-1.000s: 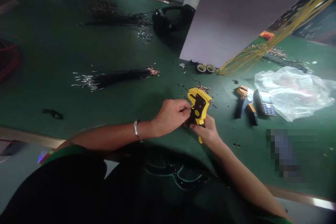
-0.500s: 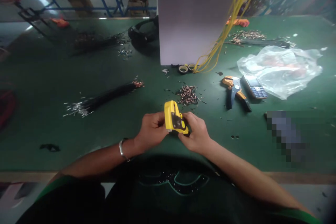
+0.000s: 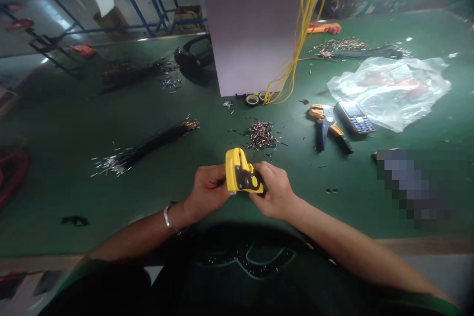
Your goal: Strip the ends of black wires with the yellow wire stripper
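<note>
My right hand (image 3: 276,190) is closed around the handles of a yellow and black wire stripper (image 3: 237,172), held above the table. Against the left side of the stripper's head, my left hand (image 3: 209,191) has its fingers pinched together; what they hold is hidden by the tool and the fingers. Just beyond the tool lies a pile of short copper-and-black wire offcuts (image 3: 261,136). To the left is a bundle of black wires (image 3: 151,145) with bare copper at one end and silvery tips at the other.
A second wire stripper (image 3: 328,126), a keypad phone (image 3: 355,116) and a clear plastic bag (image 3: 396,91) lie to the right. Tape rolls (image 3: 252,100) and yellow wires (image 3: 296,59) are by a tall pale panel (image 3: 255,29). A pixelated object (image 3: 411,182) lies front right.
The view has tilted and shifted slightly. Both hands and the yellow wire stripper keep nearly the same pose together, a little lower and further left in the picture.
</note>
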### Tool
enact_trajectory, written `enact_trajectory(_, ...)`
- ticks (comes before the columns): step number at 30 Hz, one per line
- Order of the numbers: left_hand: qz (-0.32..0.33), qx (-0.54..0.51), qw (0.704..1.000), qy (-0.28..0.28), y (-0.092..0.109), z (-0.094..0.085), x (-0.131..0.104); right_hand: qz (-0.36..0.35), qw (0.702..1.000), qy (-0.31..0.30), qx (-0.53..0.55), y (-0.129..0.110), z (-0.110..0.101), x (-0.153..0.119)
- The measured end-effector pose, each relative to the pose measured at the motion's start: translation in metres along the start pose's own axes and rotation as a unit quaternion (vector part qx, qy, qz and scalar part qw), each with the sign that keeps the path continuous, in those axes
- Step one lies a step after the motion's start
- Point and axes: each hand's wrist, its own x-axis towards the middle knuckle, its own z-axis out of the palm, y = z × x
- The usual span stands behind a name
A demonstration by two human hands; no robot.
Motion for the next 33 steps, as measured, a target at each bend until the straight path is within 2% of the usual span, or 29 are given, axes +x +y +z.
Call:
enact_trajectory(16, 0.013, 0.025, 0.999, -0.043, -0.0085, -0.0057, -0.0005, -0.006, 1.000, -0.011, -0.028, 0.0027, 0.0019, -0.0034)
enact_trajectory(23, 0.052, 0.014, 0.998, -0.025, -0.0101, -0.0041, 0.0025, -0.021, 0.998, -0.002, -0.052, 0.0033, 0.0021, -0.0024)
enact_trajectory(33, 0.051, 0.023, 0.998, -0.038, -0.0062, -0.0066, 0.0056, -0.021, 0.998, -0.001, -0.057, 0.0041, 0.0032, -0.0035)
